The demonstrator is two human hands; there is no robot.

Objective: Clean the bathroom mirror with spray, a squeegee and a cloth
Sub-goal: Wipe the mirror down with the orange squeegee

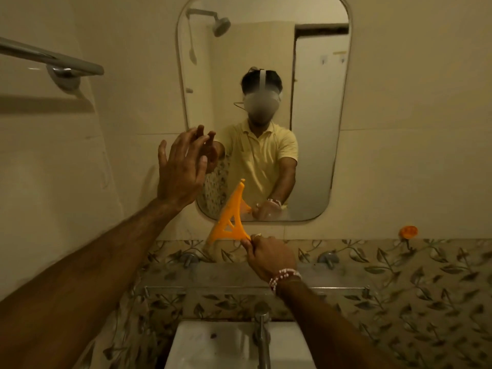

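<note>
A person works the lower part of a bathroom mirror (316, 155) with 2 hands up. The right hand (269, 255), a beaded bracelet (283, 276) at its wrist, curls its fingers and thumb round the handle of an orange squeegee (230, 217). The tool slants up and to the left from that hand, its tip over the glass and its lower end below the mirror's bottom edge. The left hand (181, 171) is raised up and to the left of the squeegee, fingers spread and straight, holding nothing. Its fingertips meet their reflection at the mirror's left edge (blur hides whether they press the glass).

The stroke would likely go best with the blade laid flat on the glass, drawn in 1 steady pass under even pressure, each pass overlapping the one beside it. The free hand should keep off the wet glass to avoid prints. No spray or cloth is in view. A tap (262, 331) and sink (202, 342) sit below the right forearm.
</note>
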